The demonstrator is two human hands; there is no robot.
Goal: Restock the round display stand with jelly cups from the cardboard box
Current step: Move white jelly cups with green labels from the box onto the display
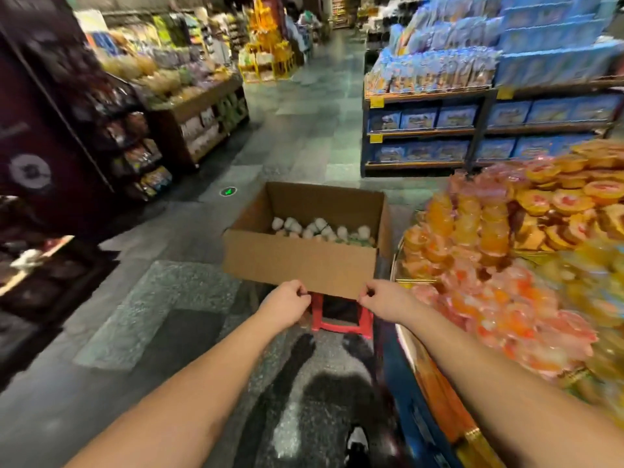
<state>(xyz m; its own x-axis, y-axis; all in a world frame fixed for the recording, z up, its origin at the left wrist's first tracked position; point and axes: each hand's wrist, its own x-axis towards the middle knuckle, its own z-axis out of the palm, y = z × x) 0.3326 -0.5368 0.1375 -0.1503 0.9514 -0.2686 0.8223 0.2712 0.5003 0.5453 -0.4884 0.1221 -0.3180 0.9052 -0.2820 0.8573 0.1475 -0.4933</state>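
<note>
My left hand [287,298] and right hand [381,297] each pinch the near bottom edge of the cardboard box [300,261], steadying it on the red stool [341,317]. Pale jelly cups [317,228] lie inside, just beside the round display stand [425,363], within reach for restocking.

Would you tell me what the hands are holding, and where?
Both hands, left hand and right hand, pinch the cardboard box along its near bottom edge.

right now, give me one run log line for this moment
left hand: grips box bottom edge | right hand: grips same edge | cardboard box: on red stool, holds jelly cups | display stand: at right
</note>
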